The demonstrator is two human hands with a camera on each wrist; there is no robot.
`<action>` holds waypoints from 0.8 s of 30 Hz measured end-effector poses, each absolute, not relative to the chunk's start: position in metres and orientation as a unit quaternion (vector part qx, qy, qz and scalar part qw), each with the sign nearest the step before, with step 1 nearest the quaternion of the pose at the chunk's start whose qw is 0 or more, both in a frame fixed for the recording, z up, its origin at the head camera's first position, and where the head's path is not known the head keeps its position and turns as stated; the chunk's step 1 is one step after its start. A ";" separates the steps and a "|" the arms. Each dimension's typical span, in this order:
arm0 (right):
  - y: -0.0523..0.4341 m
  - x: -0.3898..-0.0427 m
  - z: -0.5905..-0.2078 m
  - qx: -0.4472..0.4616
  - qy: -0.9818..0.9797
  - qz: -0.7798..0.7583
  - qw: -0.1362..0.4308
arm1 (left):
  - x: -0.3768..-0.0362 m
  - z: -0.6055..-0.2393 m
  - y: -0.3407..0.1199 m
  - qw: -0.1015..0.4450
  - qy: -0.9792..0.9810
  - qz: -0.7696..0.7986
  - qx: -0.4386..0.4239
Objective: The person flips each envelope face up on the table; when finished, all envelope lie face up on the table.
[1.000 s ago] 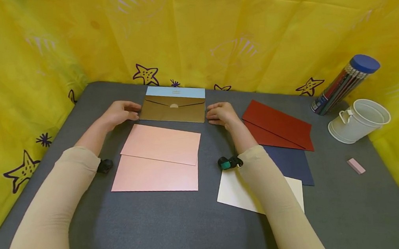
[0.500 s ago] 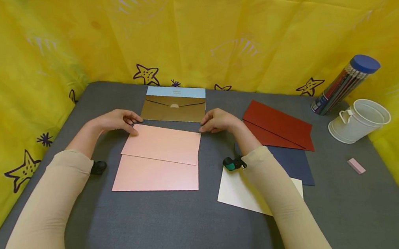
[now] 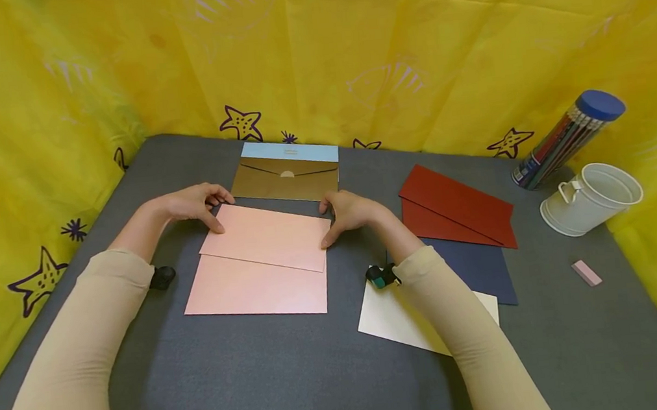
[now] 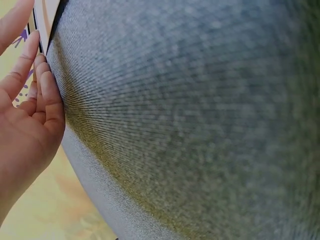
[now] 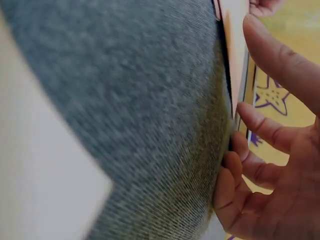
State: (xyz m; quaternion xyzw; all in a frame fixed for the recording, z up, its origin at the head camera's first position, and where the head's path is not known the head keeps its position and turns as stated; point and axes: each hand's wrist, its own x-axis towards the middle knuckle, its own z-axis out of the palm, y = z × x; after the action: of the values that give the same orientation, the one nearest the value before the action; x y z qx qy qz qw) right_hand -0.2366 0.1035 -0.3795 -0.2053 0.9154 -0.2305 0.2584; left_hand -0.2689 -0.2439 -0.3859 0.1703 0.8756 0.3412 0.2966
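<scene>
A pink envelope [image 3: 259, 289] lies on the dark grey table, its straight flap folded over the upper half. At its far left corner is my left hand [image 3: 190, 203], the thumb over the paper and the fingertips by the far edge. My right hand [image 3: 355, 212] touches the far right corner, thumb at the right side and fingers along the far edge. Both wrist views show loosely bent fingers touching the table by the paper, with no pinch visible. Just beyond lies a brown envelope [image 3: 279, 182] with a pale half-round seal, over a light blue one [image 3: 312, 151].
Right of the right hand lie a red envelope [image 3: 458, 207], a dark blue one [image 3: 480, 266] and a cream one [image 3: 394, 316], partly under the forearm. Farther right stand a tube of pencils [image 3: 560, 145] and a white metal pot [image 3: 577, 203], near a pink eraser [image 3: 587, 273].
Both hands have come from the sides of the brown envelope back to the pink envelope's far corners. Most recently the right thumb moved down along its right side. The envelopes have hardly moved.
</scene>
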 end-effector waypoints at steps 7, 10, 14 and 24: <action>0.096 -0.230 -0.380 -0.200 0.933 -0.170 0.248 | -0.269 -0.386 -0.242 0.293 0.877 0.333 0.182; 0.094 -0.229 -0.380 -0.197 0.936 -0.157 0.244 | -0.268 -0.387 -0.241 0.282 0.881 0.330 0.187; 0.093 -0.229 -0.381 -0.192 0.939 -0.150 0.244 | -0.268 -0.389 -0.240 0.268 0.888 0.322 0.192; 0.091 -0.231 -0.381 -0.188 0.936 -0.176 0.240 | -0.267 -0.389 -0.238 0.261 0.896 0.307 0.187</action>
State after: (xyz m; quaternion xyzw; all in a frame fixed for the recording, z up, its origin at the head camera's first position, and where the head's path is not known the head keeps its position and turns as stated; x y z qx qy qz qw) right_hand -0.2307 0.0910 -0.3810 -0.1884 0.9358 -0.1761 0.2402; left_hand -0.2669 -0.2383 -0.3892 0.1866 0.8960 0.3073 0.2608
